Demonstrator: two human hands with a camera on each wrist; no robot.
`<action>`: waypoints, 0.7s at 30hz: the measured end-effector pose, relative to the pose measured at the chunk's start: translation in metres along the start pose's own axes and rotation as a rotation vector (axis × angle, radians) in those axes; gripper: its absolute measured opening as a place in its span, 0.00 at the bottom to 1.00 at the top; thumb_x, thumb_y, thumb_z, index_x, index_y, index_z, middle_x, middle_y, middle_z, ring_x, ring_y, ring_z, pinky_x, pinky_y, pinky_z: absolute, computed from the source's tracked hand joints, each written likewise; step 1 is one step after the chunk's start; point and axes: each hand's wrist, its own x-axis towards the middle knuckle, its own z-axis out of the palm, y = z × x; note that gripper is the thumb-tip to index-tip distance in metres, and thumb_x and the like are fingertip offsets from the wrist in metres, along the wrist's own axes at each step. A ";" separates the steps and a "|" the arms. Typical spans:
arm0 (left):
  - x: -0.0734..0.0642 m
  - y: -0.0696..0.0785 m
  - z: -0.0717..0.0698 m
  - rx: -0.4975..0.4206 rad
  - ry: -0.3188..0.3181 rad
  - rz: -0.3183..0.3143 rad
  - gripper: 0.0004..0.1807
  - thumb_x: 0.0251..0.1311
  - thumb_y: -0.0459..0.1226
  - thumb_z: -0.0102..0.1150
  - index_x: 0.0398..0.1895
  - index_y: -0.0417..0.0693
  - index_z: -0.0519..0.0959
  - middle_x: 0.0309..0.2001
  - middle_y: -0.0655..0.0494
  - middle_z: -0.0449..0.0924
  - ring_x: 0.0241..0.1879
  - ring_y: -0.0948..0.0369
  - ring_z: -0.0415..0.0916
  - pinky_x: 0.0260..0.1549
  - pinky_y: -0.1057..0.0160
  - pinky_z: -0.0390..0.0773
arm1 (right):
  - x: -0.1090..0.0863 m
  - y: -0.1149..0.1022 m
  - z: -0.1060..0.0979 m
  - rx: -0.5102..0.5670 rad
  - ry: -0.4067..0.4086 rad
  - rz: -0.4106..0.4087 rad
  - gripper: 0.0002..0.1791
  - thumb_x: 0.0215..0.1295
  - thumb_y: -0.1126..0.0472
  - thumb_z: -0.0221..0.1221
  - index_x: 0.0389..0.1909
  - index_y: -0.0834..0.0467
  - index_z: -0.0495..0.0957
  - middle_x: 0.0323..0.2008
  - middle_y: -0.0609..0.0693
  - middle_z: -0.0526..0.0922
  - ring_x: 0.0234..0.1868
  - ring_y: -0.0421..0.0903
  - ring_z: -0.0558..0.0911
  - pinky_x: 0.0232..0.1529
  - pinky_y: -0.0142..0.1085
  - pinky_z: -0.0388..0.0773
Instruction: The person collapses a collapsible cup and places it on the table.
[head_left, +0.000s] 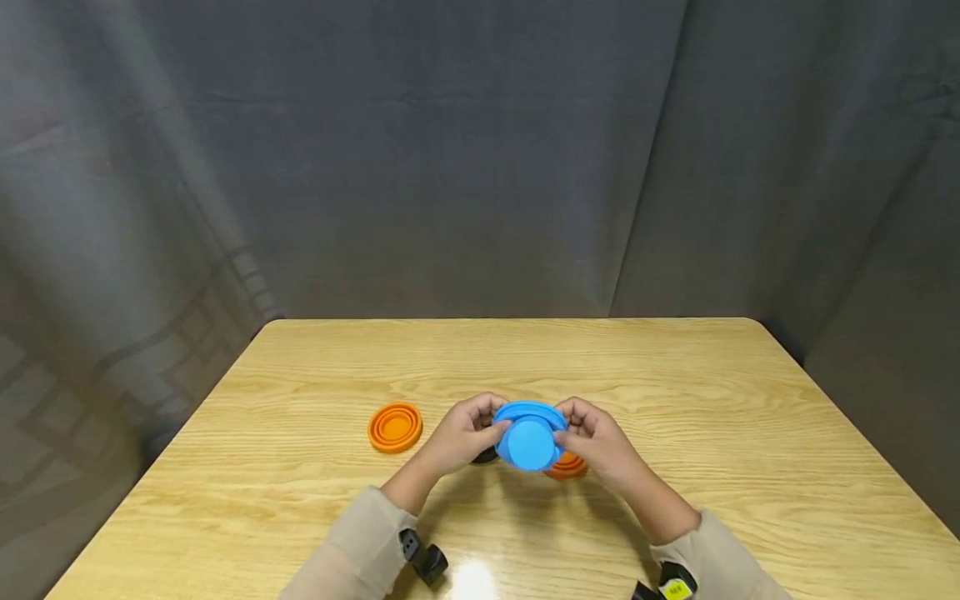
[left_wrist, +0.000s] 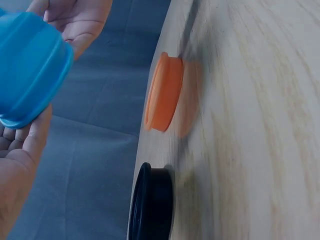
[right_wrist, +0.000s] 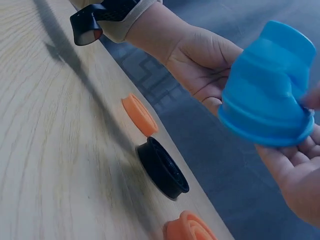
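Note:
A blue collapsible silicone cup (head_left: 531, 444) is held above the table between both hands, its round base facing the head camera. My left hand (head_left: 463, 435) grips its left edge, thumb on the near side and fingers curled behind the rim. On the opposite edge, my right hand (head_left: 602, 446) pinches it the same way. The right wrist view shows the cup (right_wrist: 267, 90) extended, its wall dented beside the right thumb. Beneath the hands lie a flattened black cup (right_wrist: 162, 169) and a flattened orange cup (head_left: 567, 467), both partly hidden in the head view.
Another flattened orange cup (head_left: 395, 427) lies on the wooden table (head_left: 300, 500), left of the hands. Grey curtains (head_left: 450, 167) hang behind the table and along its sides. Each wrist carries a small black camera (head_left: 429, 562).

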 end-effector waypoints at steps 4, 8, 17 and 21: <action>0.001 -0.002 -0.001 0.025 0.059 0.015 0.09 0.57 0.29 0.49 0.40 0.32 0.72 0.32 0.48 0.73 0.28 0.64 0.69 0.27 0.68 0.72 | -0.001 0.004 -0.003 0.154 -0.139 -0.029 0.17 0.54 0.76 0.50 0.45 0.64 0.64 0.40 0.52 0.71 0.41 0.43 0.75 0.39 0.33 0.74; 0.002 -0.002 0.001 0.039 0.113 0.038 0.09 0.56 0.28 0.50 0.39 0.32 0.72 0.31 0.48 0.73 0.26 0.65 0.68 0.25 0.69 0.71 | 0.000 0.009 -0.002 0.175 -0.145 -0.026 0.20 0.53 0.77 0.51 0.47 0.60 0.63 0.43 0.52 0.71 0.45 0.44 0.74 0.41 0.34 0.73; 0.005 0.001 0.009 0.050 0.093 -0.003 0.12 0.57 0.33 0.51 0.42 0.34 0.73 0.33 0.48 0.74 0.28 0.65 0.70 0.29 0.68 0.73 | 0.000 0.008 0.009 0.019 0.127 0.038 0.15 0.53 0.76 0.52 0.41 0.67 0.61 0.34 0.49 0.74 0.37 0.40 0.77 0.34 0.30 0.74; 0.004 -0.006 0.004 -0.165 -0.022 -0.053 0.19 0.58 0.32 0.48 0.52 0.29 0.65 0.41 0.44 0.71 0.38 0.61 0.71 0.39 0.63 0.72 | 0.001 0.002 0.014 -0.018 0.229 0.109 0.16 0.52 0.77 0.51 0.41 0.73 0.60 0.34 0.53 0.74 0.36 0.40 0.77 0.34 0.31 0.74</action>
